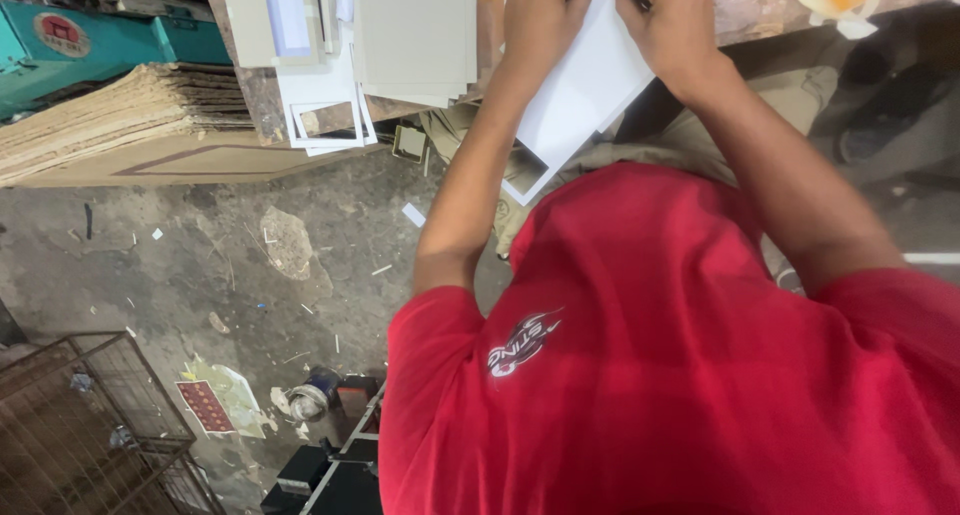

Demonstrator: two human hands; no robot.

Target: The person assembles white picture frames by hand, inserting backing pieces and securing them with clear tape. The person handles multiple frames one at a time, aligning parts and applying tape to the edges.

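White card sheet (585, 90) sits gripped between both hands above the near edge of the table (760, 10), tilted so that its lower corner hangs out past the edge over the person's lap. Its lower end has a window cut out of it, leaving a thin white frame. The left hand (540, 20) grasps the sheet's upper left edge, fingers curled over the top. The right hand (670, 25) is clenched on the upper right edge, and a thin dark object that I cannot identify shows between its fingers. Both forearms reach up from a red shirt (660, 365) that fills the lower right of the view.

On the table to the left of the hands stands a stack of grey boards (415, 35), and beside it lie several white window frames (325, 105) that overhang the table's near edge. Further left, off the table, a thick pile of brown cardboard sheets (110, 120) lies in front of a teal machine (90, 45). Below, the concrete floor (200, 265) is strewn with paper scraps, and a wire cage (95, 425) stands at the lower left.
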